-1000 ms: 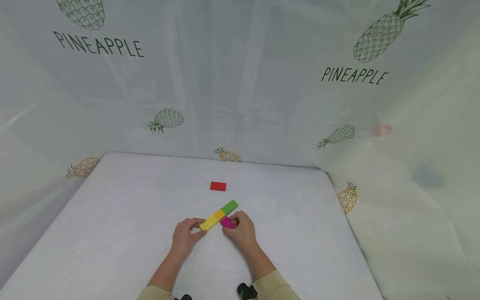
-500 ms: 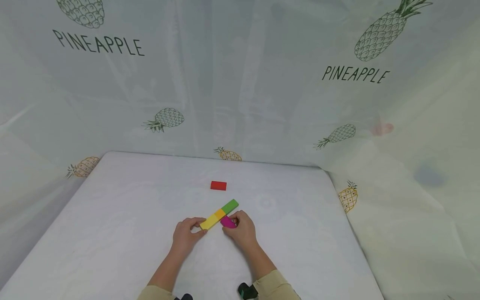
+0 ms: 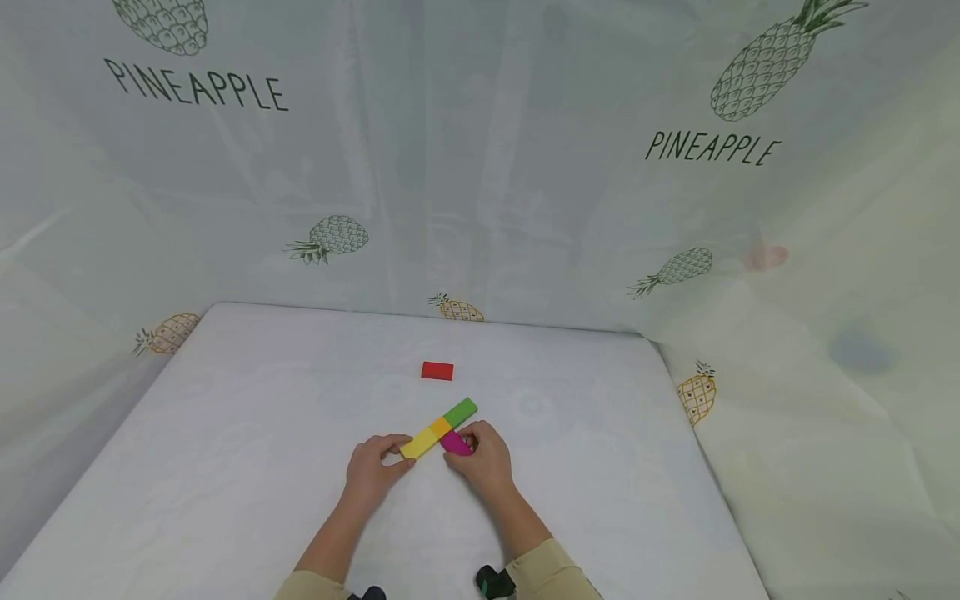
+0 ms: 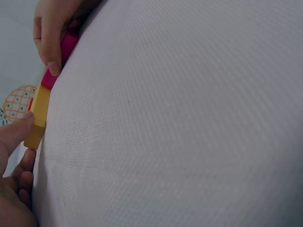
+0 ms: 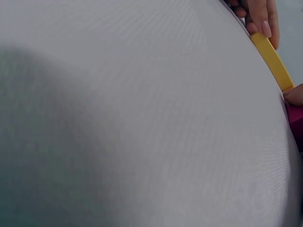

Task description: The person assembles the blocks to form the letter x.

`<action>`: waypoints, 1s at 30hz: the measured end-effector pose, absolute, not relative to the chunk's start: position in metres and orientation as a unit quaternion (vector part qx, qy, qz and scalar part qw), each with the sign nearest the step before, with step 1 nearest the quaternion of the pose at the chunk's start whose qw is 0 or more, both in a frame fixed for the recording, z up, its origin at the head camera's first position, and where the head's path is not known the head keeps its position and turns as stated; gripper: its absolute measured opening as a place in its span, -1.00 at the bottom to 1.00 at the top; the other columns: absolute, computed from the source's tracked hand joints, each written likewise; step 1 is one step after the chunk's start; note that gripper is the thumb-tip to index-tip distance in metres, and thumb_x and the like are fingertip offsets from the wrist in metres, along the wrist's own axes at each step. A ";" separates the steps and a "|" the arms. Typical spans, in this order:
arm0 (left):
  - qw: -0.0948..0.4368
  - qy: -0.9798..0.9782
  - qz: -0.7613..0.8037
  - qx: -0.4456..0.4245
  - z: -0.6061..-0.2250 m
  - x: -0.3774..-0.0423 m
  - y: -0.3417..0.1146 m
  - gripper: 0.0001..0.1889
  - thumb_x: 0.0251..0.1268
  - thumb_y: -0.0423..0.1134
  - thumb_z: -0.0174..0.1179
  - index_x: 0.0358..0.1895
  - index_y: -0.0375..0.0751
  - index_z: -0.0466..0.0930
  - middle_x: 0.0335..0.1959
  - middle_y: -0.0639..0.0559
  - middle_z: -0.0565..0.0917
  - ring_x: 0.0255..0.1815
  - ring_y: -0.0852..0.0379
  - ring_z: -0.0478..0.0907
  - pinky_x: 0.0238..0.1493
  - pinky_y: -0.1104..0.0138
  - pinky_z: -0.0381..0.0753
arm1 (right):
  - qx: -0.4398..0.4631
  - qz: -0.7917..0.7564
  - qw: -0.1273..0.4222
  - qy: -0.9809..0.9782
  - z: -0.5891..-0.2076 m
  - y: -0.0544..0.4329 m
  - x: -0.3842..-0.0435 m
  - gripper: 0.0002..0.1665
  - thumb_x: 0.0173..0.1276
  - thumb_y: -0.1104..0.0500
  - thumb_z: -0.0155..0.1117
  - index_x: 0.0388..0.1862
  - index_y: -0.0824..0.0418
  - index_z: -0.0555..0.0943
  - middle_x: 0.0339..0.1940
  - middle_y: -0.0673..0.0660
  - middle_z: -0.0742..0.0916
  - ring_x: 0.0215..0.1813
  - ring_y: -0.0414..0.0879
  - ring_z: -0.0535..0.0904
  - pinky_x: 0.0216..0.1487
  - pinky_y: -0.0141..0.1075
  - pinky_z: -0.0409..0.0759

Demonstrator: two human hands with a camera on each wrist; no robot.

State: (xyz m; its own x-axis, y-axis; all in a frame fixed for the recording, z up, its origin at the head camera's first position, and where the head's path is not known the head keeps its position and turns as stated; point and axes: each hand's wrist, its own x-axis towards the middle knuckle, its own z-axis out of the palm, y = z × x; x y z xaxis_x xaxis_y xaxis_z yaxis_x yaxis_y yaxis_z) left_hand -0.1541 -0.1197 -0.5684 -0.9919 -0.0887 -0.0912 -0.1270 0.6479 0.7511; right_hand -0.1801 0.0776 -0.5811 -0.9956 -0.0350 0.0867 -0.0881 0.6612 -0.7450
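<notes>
My left hand (image 3: 371, 472) pinches the near-left end of a yellow block (image 3: 417, 444) between thumb and finger. Beyond it, in one slanting row on the white table, come an orange block (image 3: 441, 427) and a green block (image 3: 461, 412). With its thumb and fingers my right hand (image 3: 490, 461) grips a magenta block (image 3: 455, 444), whose end meets the right side of the row by the orange block. The left wrist view shows the magenta block (image 4: 68, 46) partly covered by the right fingers. Only the yellow block's (image 5: 273, 61) side shows well in the right wrist view.
A red block (image 3: 437, 371) lies apart, farther back on the white tabletop (image 3: 262, 417). A pale curtain (image 3: 465, 167) printed with pineapples hangs behind the table's back edge. Dark wrist devices (image 3: 495, 582) sit at the sleeves.
The magenta block has shifted slightly up-left, closing against the row beside the orange block. Both hands stay almost where they were; the red block has not moved.
</notes>
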 end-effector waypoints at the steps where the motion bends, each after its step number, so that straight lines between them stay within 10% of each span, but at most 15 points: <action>1: 0.023 0.907 0.416 -0.058 -0.568 -0.154 -0.120 -0.60 0.11 -0.26 0.44 0.07 0.00 0.68 -0.22 0.11 0.56 -0.10 0.05 0.39 -0.07 0.12 0.46 | 0.034 0.410 0.032 -0.911 -0.581 0.078 -0.180 -0.58 0.00 0.04 0.58 -0.21 0.09 0.59 -0.41 -0.12 0.51 -0.32 -0.20 0.43 -0.34 -0.39 0.49; 30: 0.026 0.907 0.417 -0.054 -0.569 -0.154 -0.121 -0.60 0.12 -0.26 0.42 0.08 0.00 0.67 -0.23 0.12 0.54 -0.12 0.06 0.38 -0.10 0.15 0.43 | 0.037 0.396 0.036 -0.917 -0.584 0.078 -0.181 -0.58 0.02 0.01 0.55 -0.19 0.07 0.58 -0.42 -0.13 0.50 -0.34 -0.22 0.42 -0.37 -0.40 0.48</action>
